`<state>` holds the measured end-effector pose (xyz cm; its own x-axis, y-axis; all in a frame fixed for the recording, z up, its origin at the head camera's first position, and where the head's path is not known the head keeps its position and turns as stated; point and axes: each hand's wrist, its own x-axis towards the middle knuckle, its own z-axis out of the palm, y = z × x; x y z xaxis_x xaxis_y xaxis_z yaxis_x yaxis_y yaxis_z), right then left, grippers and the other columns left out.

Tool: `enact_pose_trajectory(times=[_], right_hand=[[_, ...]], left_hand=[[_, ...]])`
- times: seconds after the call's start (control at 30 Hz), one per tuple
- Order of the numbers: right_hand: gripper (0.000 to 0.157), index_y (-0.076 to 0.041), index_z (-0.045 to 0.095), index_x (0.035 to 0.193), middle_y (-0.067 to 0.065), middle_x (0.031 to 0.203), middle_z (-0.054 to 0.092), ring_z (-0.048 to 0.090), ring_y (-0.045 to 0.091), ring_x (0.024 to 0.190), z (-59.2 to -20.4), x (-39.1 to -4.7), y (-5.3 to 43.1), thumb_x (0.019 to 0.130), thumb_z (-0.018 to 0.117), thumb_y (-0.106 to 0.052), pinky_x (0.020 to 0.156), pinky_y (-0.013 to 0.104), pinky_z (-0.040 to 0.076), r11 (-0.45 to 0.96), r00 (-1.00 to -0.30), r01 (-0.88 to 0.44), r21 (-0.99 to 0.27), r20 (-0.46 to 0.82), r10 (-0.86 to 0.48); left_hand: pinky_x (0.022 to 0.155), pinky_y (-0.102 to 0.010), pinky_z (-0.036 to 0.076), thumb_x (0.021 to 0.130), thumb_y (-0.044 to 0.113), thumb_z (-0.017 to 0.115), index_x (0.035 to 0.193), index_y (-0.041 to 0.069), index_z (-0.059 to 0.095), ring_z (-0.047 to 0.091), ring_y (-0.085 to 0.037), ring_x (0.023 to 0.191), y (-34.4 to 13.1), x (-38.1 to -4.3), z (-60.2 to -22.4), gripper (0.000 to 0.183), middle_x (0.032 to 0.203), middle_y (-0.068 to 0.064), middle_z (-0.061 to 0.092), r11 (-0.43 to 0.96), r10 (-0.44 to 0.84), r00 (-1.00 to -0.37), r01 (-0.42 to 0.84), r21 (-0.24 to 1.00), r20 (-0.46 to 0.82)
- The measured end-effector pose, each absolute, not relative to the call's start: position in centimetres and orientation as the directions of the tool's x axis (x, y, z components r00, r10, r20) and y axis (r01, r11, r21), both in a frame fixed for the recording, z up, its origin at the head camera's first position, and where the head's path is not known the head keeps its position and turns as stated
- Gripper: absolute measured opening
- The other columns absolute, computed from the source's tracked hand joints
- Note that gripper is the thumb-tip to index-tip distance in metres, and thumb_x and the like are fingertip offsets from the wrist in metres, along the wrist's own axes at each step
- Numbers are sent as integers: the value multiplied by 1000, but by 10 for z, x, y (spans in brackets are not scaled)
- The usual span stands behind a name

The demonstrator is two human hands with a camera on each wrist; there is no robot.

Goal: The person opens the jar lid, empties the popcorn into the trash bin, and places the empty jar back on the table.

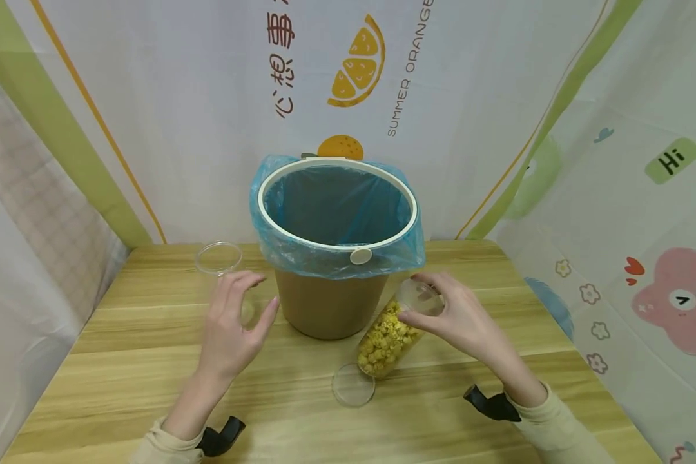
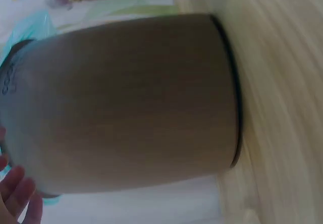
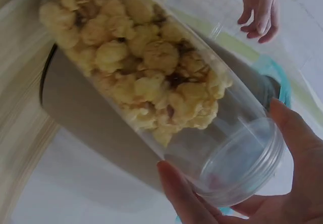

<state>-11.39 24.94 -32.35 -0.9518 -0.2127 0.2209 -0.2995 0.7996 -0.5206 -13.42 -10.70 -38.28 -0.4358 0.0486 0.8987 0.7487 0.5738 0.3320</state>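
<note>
My right hand grips a clear plastic jar near its threaded rim, thumb on one side and fingers on the other. The jar is tilted, and yellow popcorn fills its lower part. Its base sits close to a clear round lid on the table. Left of the bin, my left hand hovers with thumb and fingers spread apart and nothing between them. A brown trash bin, lined with a blue plastic bag under a white ring, stands between the hands.
A clear ring-shaped piece lies at the back left of the wooden table. Behind the bin hangs a white printed curtain, and more printed fabric closes off the right side.
</note>
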Motion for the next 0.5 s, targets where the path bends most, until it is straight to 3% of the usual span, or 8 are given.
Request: enact_pose_trajectory(times=[0.23,0.4,0.5], right_hand=[[69,-17,62,135,1,126,69,66,19,110,-325,-102,228,80,84,-52,84,38,57,755,-942,-333,-565,236,-239],[65,-17,62,132,-1,124,69,66,16,109,-325,-94,213,80,85,-50,84,32,57,725,-931,-362,-586,259,-256],[66,-17,61,132,-1,126,68,66,15,109,-326,-91,205,80,85,-49,85,32,56,710,-924,-380,-593,281,-259]], left_hand=[[85,-27,54,104,46,56,114,6,70,68,-20,93,-91,-123,-387,43,100,-4,73,519,241,-476,800,302,846],[90,-35,60,101,48,60,128,12,67,72,-18,107,-82,-113,-389,46,116,-1,74,489,403,-541,809,325,738],[93,-38,61,98,54,62,140,14,59,70,-19,115,-77,-108,-388,58,128,-1,71,491,485,-580,800,345,655]])
